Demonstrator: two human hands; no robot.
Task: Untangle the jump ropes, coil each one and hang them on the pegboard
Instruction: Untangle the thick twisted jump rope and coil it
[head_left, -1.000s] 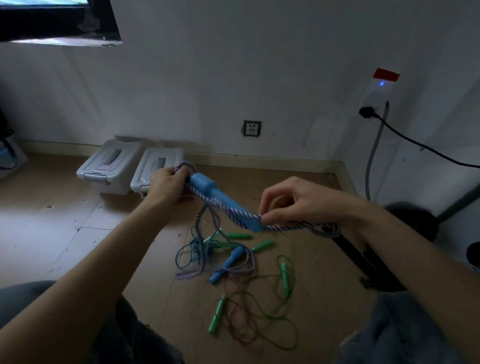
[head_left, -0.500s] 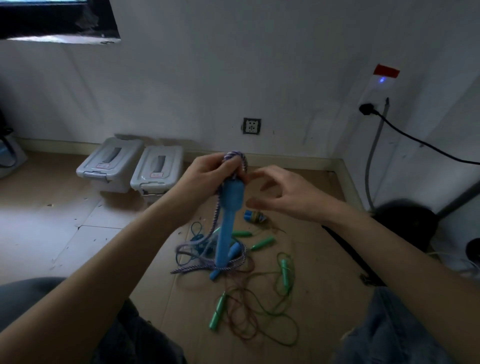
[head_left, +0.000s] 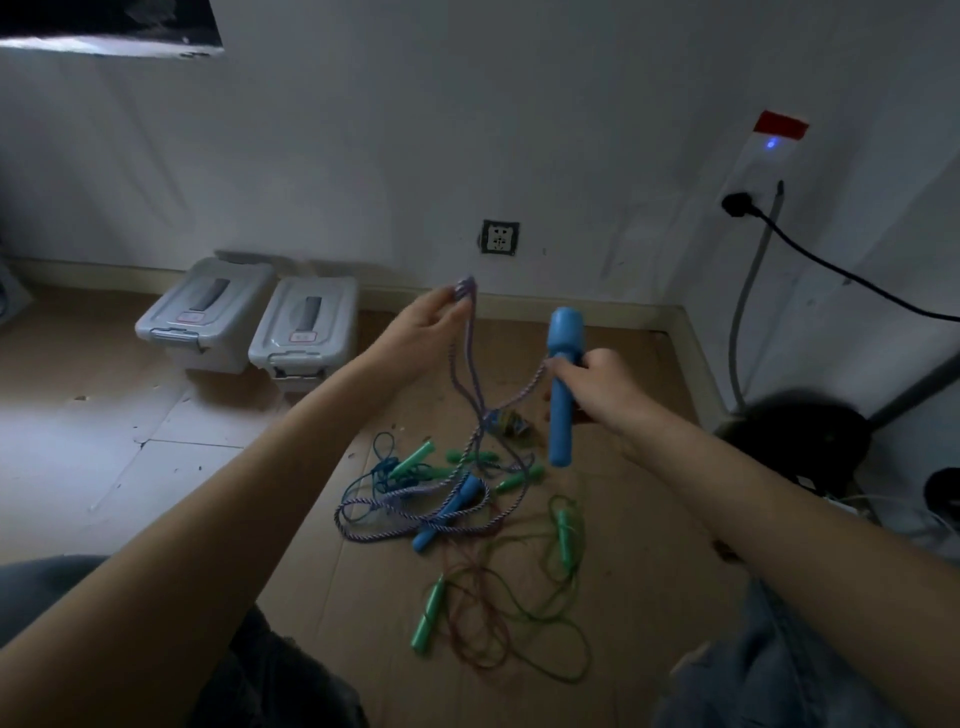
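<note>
Purple-white braided rope (head_left: 470, 374), blue handle (head_left: 562, 384)

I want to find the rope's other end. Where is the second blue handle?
The second blue handle lies on the cardboard floor at the middle of the head view, amid the tangled ropes, below and left of the blue handle in the right hand.

2 grey bins (head_left: 254, 325) nr wall socket (head_left: 500, 237)

Rope tangle (head_left: 457, 514) on floor (head_left: 104, 467), before two bins (head_left: 249, 327) against wall (head_left: 415, 130).
</note>
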